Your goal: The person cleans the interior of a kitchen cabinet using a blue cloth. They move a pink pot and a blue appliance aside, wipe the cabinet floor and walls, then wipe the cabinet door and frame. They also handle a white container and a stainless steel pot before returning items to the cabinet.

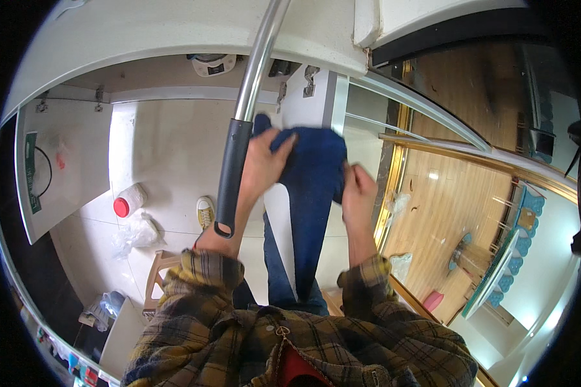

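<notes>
A dark navy cloth [314, 159] is stretched between my two hands, its long lower part hanging towards my lap. My left hand [262, 162] pinches its upper left side, thumb lying on top of the fabric. On the right edge, my right hand [359, 191] holds the cloth in curled fingers. A steel rod with a dark grey hanging-loop handle [233, 179] slants down from the counter and covers part of my left wrist and forearm. What the rod belongs to is out of view.
A white counter [184, 29] runs across the top, above an open cabinet with a swung-out door [70, 164]. On the tiled floor are a red-lidded plastic jar [131, 199], a clear plastic bag [138, 234] and a stool [160, 275]. A white scale [214, 65] sits inside the cabinet.
</notes>
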`<action>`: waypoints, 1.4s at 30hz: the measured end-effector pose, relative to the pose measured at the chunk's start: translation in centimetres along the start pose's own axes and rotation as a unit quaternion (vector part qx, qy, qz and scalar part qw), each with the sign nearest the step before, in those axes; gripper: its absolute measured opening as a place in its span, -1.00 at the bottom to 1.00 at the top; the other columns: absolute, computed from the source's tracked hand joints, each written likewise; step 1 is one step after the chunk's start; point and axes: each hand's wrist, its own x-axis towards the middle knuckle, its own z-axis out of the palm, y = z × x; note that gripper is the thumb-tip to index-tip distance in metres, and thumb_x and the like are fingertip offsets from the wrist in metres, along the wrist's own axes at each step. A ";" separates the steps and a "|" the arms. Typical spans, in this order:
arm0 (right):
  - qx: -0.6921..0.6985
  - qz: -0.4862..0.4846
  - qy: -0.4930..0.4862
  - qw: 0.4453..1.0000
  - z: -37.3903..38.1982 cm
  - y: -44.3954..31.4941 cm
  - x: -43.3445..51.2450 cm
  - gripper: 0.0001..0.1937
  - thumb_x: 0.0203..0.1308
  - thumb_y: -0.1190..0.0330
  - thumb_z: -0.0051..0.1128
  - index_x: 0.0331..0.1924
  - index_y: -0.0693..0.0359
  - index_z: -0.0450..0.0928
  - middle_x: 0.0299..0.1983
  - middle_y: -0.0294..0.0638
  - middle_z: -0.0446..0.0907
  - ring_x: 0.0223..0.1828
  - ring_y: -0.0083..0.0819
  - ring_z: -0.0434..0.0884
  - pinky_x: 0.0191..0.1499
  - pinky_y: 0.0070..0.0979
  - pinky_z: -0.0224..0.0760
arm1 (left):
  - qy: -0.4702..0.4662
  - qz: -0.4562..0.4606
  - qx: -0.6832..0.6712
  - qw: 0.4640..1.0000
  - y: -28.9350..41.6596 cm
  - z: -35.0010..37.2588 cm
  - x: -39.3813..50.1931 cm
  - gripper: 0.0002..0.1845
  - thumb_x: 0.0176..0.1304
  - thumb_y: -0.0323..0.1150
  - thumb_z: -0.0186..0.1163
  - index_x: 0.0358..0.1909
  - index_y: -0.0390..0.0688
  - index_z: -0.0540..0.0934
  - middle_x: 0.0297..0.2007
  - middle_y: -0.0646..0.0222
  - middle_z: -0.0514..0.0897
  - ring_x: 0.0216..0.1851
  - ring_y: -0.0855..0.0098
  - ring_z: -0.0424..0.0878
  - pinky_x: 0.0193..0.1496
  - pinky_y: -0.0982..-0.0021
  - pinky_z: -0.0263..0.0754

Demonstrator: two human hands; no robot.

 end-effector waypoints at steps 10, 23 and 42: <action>-0.145 -0.217 0.058 0.963 0.9 -2.5 10.8 -0.70 0.31 0.22 0.06 -0.41 0.31 0.51 -0.56 0.06 0.49 -0.57 -0.18 0.46 -0.41 -0.34 0.34 | 0.098 0.103 -0.058 0.988 -0.1 1.3 6.9 -0.58 0.28 -0.09 0.21 -0.14 -0.30 0.64 -0.43 0.03 0.69 -0.37 0.22 0.69 -0.27 0.26 0.56; 0.023 -0.039 -0.035 0.998 -0.5 6.2 -7.7 -0.60 0.46 0.19 -0.14 -0.47 0.32 0.33 -0.62 -0.16 0.11 -0.55 -0.53 0.16 -0.51 -0.49 0.17 | 0.005 -0.011 0.097 0.995 -3.4 1.9 -9.4 -0.53 0.23 -0.12 0.27 -0.12 -0.42 0.61 -0.46 -0.20 0.61 -0.38 -0.01 0.69 -0.33 0.23 0.55; -0.106 0.011 -0.109 0.988 -5.3 7.6 -27.1 -0.70 0.38 0.24 -0.04 -0.38 0.31 0.48 -0.56 0.17 0.41 -0.55 0.13 0.42 -0.49 -0.27 0.30 | -0.172 -0.037 0.211 0.961 -5.5 -5.4 -26.2 -0.58 0.25 0.02 0.16 -0.14 -0.13 0.63 -0.36 -0.04 0.67 -0.23 -0.09 0.62 -0.14 0.03 0.52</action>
